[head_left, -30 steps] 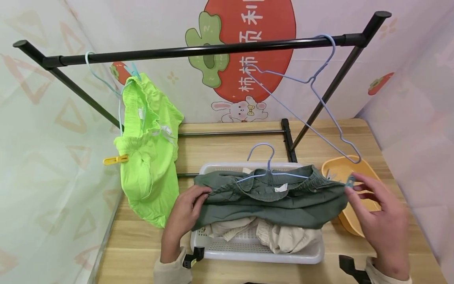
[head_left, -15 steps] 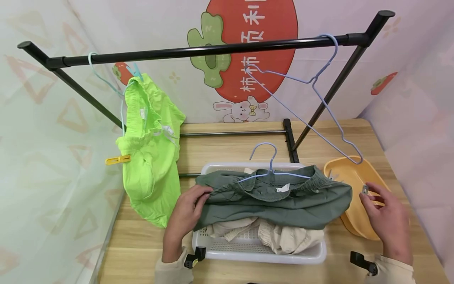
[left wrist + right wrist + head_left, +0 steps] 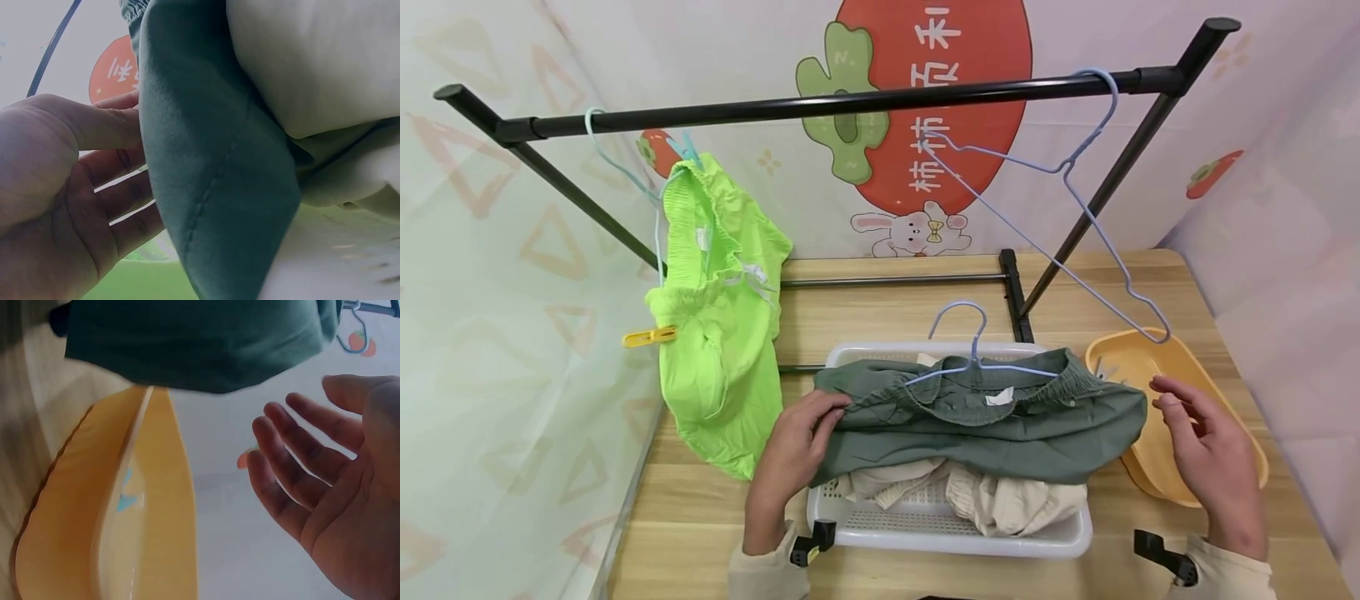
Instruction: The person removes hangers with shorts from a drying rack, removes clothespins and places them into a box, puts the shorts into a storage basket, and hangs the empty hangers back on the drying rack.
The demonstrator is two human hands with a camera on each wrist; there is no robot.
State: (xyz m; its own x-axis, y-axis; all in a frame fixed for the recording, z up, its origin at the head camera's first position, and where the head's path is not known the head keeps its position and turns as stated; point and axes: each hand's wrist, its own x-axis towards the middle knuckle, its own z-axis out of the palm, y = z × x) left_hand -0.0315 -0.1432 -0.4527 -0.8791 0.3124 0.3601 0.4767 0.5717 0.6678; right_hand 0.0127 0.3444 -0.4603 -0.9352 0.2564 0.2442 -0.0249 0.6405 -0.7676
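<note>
Dark green elastic-waist pants (image 3: 955,450) lie across the basket with a blue hanger (image 3: 976,337) inside the waistband, its hook pointing up. My left hand (image 3: 796,433) pinches their left end between thumb and fingers. In the left wrist view, the green cloth (image 3: 206,162) hides the fingertips of my left hand (image 3: 69,175). To the right of the pants, my right hand (image 3: 1213,446) hovers over a yellow-orange basin (image 3: 1255,467), holding nothing. Relaxed, slightly bent fingers show on my right hand (image 3: 325,469) in the right wrist view. Light blue pieces (image 3: 125,501) lie in the basin.
A black rack's bar (image 3: 850,106) spans the scene above. Bright green shorts (image 3: 715,333) hang at left, with a yellow clip (image 3: 650,337). An unloaded blue hanger (image 3: 1067,167) hangs at right. Beige clothes (image 3: 1000,500) lie in the white basket (image 3: 955,543).
My right hand has moved right, away from the pants' waist, and let go of the small clothespin it held. The left hand keeps its grip on the pants.
</note>
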